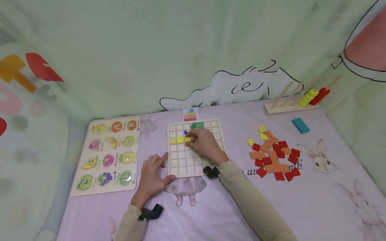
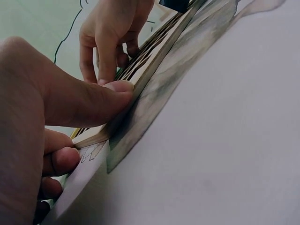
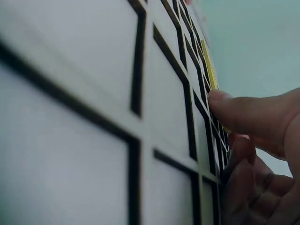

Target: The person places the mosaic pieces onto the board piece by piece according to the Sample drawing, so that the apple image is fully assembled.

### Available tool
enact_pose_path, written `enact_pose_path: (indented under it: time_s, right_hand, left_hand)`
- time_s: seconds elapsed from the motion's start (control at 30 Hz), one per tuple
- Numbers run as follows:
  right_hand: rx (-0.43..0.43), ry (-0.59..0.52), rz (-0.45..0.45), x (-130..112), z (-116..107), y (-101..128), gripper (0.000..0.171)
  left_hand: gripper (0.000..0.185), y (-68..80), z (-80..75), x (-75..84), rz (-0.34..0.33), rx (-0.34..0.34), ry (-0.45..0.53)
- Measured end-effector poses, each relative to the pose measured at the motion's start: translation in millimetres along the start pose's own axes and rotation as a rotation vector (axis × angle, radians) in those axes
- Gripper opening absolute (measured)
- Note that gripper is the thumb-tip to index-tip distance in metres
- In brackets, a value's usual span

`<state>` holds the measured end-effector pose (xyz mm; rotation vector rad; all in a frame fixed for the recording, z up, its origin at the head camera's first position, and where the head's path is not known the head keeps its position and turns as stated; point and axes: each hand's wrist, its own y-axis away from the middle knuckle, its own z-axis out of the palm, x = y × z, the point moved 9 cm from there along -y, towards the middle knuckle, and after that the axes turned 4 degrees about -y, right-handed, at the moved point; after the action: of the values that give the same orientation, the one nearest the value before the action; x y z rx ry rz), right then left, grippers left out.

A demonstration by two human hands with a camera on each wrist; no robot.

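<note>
Pale pink cloth with bunny prints covers the surface (image 1: 301,207); partial script "an...nth" shows beside a loose pile of red, orange and yellow flat tiles (image 1: 272,155). Wooden grid board (image 1: 181,164) lies centre, square cells, a row of yellow tiles (image 1: 177,140) plus green ones in it. Right hand (image 1: 202,143) has fingers curled down, pinching a yellow tile (image 1: 187,139) into a cell. Left hand (image 1: 152,177) grips the board's near-left corner, thumb pressed on its edge. Fruit peg puzzle (image 1: 110,154) to the left, labels unreadable. Small pattern card (image 1: 190,114) behind the board.
</note>
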<state>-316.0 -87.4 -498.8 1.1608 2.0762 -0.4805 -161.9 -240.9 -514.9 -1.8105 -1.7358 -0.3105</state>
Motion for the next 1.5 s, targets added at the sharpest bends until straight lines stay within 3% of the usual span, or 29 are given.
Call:
enact_pose_path:
  time_s: [0.63, 1.0, 1.13, 1.23, 1.37, 1.5]
  right_hand:
    - [0.020, -0.035, -0.012, 9, -3, -3, 0.018]
    - [-0.001, -0.126, 0.023, 16, -6, -2, 0.022]
    - [0.027, -0.192, 0.030, 25, -31, 0, 0.024]
    - [0.095, -0.161, 0.047, 33, -64, 6, 0.023]
    - [0.134, -0.045, 0.149, 55, -108, 25, 0.029]
    - [0.069, 0.123, 0.328, 86, -136, 52, 0.038]
  left_hand:
    - [0.087, -1.7, -1.9, 3.7, 0.034, 0.033, 0.010]
    - [0.086, 0.2, -1.0, 3.6, 0.017, 0.021, -0.006]
    - [0.086, 0.5, -0.1, 3.1, 0.013, 0.017, -0.005]
    - [0.087, 0.7, 1.2, 2.5, 0.012, 0.017, -0.001]
    - [0.087, 0.7, 1.9, 2.5, 0.009, 0.017, -0.002]
    - [0.087, 1.3, 0.3, 2.4, 0.007, 0.019, -0.017]
